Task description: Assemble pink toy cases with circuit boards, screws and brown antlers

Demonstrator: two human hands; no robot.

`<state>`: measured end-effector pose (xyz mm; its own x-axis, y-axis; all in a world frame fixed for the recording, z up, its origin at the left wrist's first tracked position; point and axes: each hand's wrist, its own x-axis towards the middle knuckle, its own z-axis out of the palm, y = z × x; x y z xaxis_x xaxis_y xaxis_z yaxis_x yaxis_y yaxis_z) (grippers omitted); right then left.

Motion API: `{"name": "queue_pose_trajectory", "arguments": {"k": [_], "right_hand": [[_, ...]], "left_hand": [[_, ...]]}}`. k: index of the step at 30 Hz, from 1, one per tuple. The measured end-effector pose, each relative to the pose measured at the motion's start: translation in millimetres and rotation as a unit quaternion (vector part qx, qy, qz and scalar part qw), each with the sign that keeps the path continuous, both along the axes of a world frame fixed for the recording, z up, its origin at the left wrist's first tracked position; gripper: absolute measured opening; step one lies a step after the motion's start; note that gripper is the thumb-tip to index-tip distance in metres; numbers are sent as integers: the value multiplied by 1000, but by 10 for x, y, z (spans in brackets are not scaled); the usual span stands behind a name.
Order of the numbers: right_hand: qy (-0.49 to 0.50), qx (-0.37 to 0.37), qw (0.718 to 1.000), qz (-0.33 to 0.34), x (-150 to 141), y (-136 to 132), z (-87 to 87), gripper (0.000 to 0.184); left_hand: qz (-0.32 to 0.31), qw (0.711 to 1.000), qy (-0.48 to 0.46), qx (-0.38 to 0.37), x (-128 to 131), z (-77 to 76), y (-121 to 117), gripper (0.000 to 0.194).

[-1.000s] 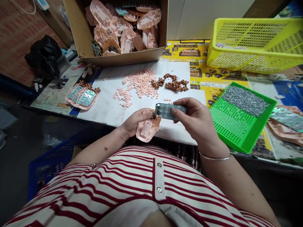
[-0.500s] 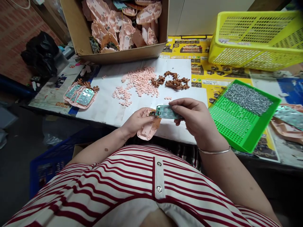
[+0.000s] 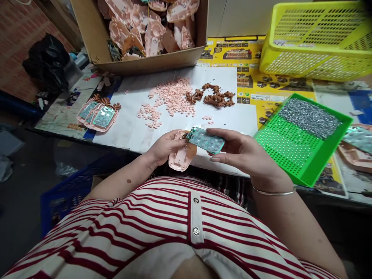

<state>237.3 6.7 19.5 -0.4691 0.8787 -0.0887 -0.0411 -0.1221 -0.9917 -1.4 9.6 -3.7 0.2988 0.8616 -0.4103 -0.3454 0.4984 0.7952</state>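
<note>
My left hand is closed on a pink plastic shell, its thumb across the upper end, near the table's front edge. My right hand holds a green circuit board between thumb and fingers at its right end. The board lies tilted, its left end over the shell's right upper edge, close to my left thumb. Part of the shell's inside is hidden by that thumb and the board. Beyond my hands lie a pile of small pink pieces and several brown bone-shaped pieces.
Pink shells fill a cardboard box at the back. Several shells with boards lie at left. On the right, a green tray holds small metal screws; a yellow basket stands behind it. More shells lie far right.
The circuit board has turned, showing more of its flat face, its right end lower. My right hand's fingers have shifted from the board's top to its right end. The view has moved slightly.
</note>
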Motion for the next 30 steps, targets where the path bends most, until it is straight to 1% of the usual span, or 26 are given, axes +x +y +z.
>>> {"name": "queue_pose_trajectory", "arguments": {"k": [2,4,6,8,11,15,18,20,22,26,30], "right_hand": [[-35,53,998,20,39,-24,-14,78],[-68,120,990,24,61,-38,-8,78],[-112,197,974,7,69,-51,9,68],[-161,264,951,-21,64,-65,28,55],[-195,317,926,-63,29,-83,49,46],[-206,330,915,-107,-78,-71,88,44],[-200,319,917,-129,-176,-26,120,47],[-194,305,924,-126,-222,13,131,49],[-192,287,931,-117,-243,50,129,53],[-176,247,948,-99,-236,95,91,57],[-148,227,959,-83,-211,100,33,55]], "left_hand": [[-2,1000,2,1,5,4,-2,52],[-7,1000,3,0,9,13,-6,53],[-13,1000,9,2,12,23,-11,53],[-21,999,24,6,12,26,-17,53],[-35,998,47,21,14,7,-29,50],[-36,993,92,63,35,-13,-52,48],[-39,989,118,79,50,5,-58,36],[-45,989,122,72,46,19,-55,28],[-48,990,121,61,32,26,-50,26],[-54,992,99,59,-2,30,-43,29],[-55,995,58,51,-9,41,-36,34]]}}
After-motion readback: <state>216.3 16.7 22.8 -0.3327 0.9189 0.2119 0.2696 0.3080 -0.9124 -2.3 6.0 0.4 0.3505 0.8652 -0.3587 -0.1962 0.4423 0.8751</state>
